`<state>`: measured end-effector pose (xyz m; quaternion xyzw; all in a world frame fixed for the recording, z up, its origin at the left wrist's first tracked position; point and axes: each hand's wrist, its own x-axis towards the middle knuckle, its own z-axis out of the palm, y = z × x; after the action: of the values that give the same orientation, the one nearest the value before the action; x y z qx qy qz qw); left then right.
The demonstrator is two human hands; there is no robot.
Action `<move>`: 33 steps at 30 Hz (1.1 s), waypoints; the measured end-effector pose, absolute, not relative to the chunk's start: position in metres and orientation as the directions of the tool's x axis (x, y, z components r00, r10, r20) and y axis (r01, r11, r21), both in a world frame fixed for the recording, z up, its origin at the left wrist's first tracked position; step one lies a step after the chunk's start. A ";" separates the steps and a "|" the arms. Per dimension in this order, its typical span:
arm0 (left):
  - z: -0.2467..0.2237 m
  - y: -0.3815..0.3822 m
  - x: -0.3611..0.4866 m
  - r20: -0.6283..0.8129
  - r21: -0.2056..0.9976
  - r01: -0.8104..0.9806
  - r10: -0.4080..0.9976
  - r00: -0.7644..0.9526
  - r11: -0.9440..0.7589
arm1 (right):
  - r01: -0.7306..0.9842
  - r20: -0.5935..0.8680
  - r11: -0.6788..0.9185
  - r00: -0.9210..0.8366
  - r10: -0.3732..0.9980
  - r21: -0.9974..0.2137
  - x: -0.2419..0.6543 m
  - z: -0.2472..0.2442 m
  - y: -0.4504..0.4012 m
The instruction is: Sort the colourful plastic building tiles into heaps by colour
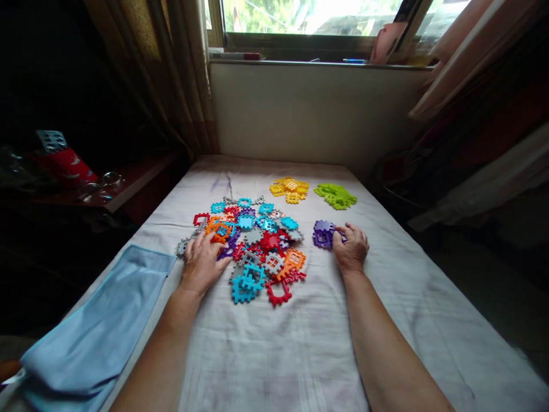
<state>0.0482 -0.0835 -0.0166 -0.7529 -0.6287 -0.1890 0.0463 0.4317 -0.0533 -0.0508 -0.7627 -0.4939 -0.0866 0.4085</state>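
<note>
A mixed heap of plastic interlocking tiles (pixel 270 240) in blue, red, orange, grey and purple lies on the cloth-covered surface. At the heap's left edge rests my left hand (pixel 203 260), fingers stretched and thumb apart, beside an orange tile (pixel 218 229) and a purple tile (pixel 229 249). Farther right, my right hand (pixel 352 247) has its fingers curled at the edge of a small group of purple tiles (pixel 323 233). Its fingertips pinch a purple tile, mostly hidden by the hand. Behind are a yellow tile pile (pixel 289 189) and a lime-green tile pile (pixel 335 195).
A light blue cloth bag (pixel 98 320) lies along the left edge. Beyond that edge, a dark side table (pixel 132 177) carries a red container (pixel 71 166) and eyeglasses (pixel 100 186). A wall and window (pixel 300 17) stand at the far end, with curtains (pixel 193 103) at the left.
</note>
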 end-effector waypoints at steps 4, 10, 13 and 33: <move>-0.017 -0.081 0.047 0.376 0.196 0.966 0.923 0.086 -0.170 | 0.829 0.553 -0.173 0.494 0.671 -0.531 0.434 -0.051 -0.052; -0.008 -0.077 0.046 0.497 0.309 0.926 0.867 0.038 -0.217 | 0.849 0.612 -0.073 0.435 0.660 -0.523 0.425 -0.036 -0.053; -0.005 -0.082 0.060 0.538 0.392 0.867 0.841 0.056 -0.308 | 0.799 0.568 0.042 0.387 0.726 -0.599 0.409 -0.022 -0.055; -0.011 -0.104 0.114 0.559 0.291 0.724 0.725 0.402 -0.625 | 0.080 0.148 0.155 -0.082 0.986 -0.985 0.355 0.012 -0.059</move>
<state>0.1136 -0.1044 -0.0109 -0.8373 -0.4329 -0.3341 -0.0009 0.3550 -0.0588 0.0116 -0.4624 -0.5762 0.4570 0.4952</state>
